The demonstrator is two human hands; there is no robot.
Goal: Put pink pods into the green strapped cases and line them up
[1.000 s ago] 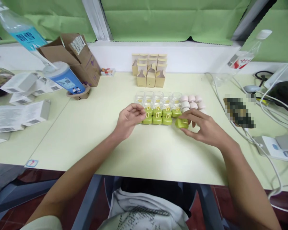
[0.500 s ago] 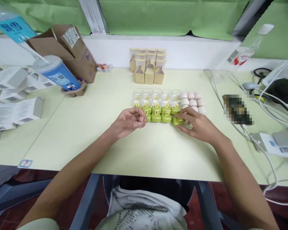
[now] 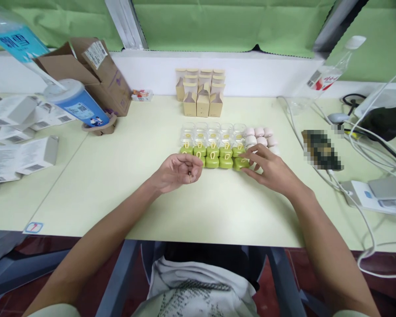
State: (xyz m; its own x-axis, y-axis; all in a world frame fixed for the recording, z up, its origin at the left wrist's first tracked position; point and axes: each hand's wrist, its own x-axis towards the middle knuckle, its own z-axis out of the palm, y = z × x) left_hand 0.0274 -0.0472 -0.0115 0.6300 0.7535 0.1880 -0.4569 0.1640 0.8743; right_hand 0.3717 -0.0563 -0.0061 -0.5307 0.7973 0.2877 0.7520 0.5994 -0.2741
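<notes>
My right hand [image 3: 270,169] has its thumb and fingers around a glossy green piece with a yellow loop [image 3: 240,164], at the right end of the front row. Similar green pieces [image 3: 212,162] stand close together in two rows, loops upward. My left hand [image 3: 180,172] hovers at the left of these rows, palm turned up, fingers curled in. A tiny dark spot shows at its fingertips; I cannot make out what it is. Clear plastic cups [image 3: 213,132] with yellow marks line up behind the green pieces. Pale pink and white rounded pieces [image 3: 259,132] sit to the right, partly behind my right hand.
Open tan boxes [image 3: 203,103] stand by the wall. To the left are a brown carton [image 3: 108,83], a blue cup [image 3: 81,105] and white boxes [image 3: 36,156]. A clear bottle [image 3: 326,77], white cables [image 3: 363,211] and a pixelated item [image 3: 321,149] occupy the right.
The green piece in my right hand has moved slightly left, nearer its row, and its loop now shows. My left hand has turned slightly, its fingers still curled. The view has shifted a little.
</notes>
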